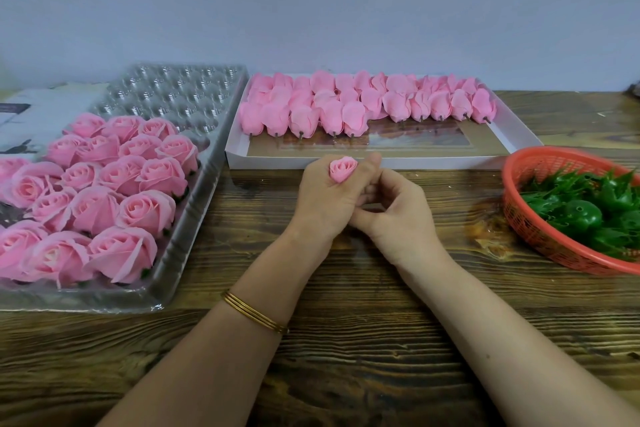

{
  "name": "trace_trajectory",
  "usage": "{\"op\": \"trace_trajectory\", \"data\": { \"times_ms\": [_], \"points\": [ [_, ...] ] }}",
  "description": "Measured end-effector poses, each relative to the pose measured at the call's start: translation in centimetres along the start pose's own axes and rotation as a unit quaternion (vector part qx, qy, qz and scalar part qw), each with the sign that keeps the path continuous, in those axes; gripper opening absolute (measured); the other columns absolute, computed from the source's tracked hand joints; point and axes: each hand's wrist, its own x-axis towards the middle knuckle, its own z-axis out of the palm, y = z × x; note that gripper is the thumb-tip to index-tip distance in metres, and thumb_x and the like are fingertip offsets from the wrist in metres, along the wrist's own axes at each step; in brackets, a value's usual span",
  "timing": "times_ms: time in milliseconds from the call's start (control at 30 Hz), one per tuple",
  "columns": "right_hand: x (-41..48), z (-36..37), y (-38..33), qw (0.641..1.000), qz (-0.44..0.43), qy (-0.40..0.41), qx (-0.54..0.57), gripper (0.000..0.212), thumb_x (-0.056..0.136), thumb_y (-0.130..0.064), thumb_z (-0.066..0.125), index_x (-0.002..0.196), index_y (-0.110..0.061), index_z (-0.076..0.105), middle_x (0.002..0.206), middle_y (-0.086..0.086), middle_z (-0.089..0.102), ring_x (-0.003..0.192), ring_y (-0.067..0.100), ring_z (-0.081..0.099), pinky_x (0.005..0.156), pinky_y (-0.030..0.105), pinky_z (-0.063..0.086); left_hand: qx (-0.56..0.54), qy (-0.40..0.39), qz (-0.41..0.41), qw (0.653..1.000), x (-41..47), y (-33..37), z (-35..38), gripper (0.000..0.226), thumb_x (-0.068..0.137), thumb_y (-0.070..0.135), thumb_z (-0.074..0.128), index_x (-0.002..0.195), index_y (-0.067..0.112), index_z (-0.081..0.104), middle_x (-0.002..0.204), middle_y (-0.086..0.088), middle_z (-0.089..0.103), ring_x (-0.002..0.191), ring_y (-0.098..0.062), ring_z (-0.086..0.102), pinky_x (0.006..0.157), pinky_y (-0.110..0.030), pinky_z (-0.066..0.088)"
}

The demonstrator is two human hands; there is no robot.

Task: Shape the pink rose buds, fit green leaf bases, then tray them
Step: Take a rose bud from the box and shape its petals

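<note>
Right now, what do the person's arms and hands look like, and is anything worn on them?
No sleeves show: the left arm and right arm are bare to the frame edge. Thin gold-coloured bangles, stacked, circle the left wrist; the right wrist has nothing on it. The left hand and right hand wear no gloves, and no ring or watch is visible.

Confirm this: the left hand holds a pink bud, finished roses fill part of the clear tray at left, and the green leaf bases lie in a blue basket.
Wrong in one point: the head view shows the basket holding the green leaf bases is red, not blue. The rest stands.
</note>
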Motion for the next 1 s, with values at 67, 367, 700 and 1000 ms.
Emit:
{"op": "trace_trajectory", "data": {
  "times_ms": [67, 367, 700, 1000],
  "points": [
    [0.0, 0.1, -0.1, 1.0, -0.013, 0.006, -0.016, 0.032, 0.07, 0.01, 0.079, 0.099, 0.005, 0.065, 0.084, 0.017, 0.069, 0.075, 0.017, 0.06, 0.071, 0.028, 0.053, -0.02, -0.006, -0.009, 1.0, 0.0, 0.1, 0.1, 0.039, 0.093, 0.01, 0.065, 0.058, 0.013, 0.048, 0.048, 0.007, 0.052, 0.046, -0.002, 0.054, 0.049, -0.015, 0.047],
    [0.4, -0.8, 0.0, 0.999, -0.011, -0.032, 0.004, 0.02, 0.072, 0.013, 0.074, 0.087, 0.003, 0.066, 0.069, -0.001, 0.063, 0.065, 0.008, 0.056, 0.061, 0.016, 0.047, -0.036, -0.045, -0.02, 0.998, 0.2, 0.4, -0.4, 0.026, 0.092, 0.012, 0.065, 0.069, 0.004, 0.056, 0.072, -0.014, 0.05, 0.067, -0.024, 0.048, 0.057, -0.023, 0.05],
    [0.4, -1.6, -0.8, 0.993, 0.056, -0.087, 0.062, 0.03, 0.076, 0.009, 0.073, 0.105, 0.004, 0.068, 0.093, 0.027, 0.067, 0.087, 0.027, 0.058, 0.097, 0.047, 0.049, -0.043, -0.076, -0.056, 0.995, 0.3, 0.7, -0.9, 0.016, 0.094, 0.016, 0.064, 0.091, 0.001, 0.061, 0.082, -0.019, 0.054, 0.077, -0.027, 0.054, 0.068, -0.027, 0.053],
    [0.2, -0.9, -0.7, 0.999, -0.012, -0.034, -0.027, 0.037, 0.07, 0.008, 0.079, 0.1, -0.013, 0.071, 0.079, 0.005, 0.071, 0.074, 0.01, 0.064, 0.074, 0.023, 0.054, -0.037, -0.056, -0.046, 0.997, 0.3, 0.2, -0.5, 0.019, 0.093, 0.014, 0.065, 0.079, 0.002, 0.06, 0.074, -0.014, 0.054, 0.064, -0.017, 0.054, 0.062, -0.023, 0.052]
  ]
}}
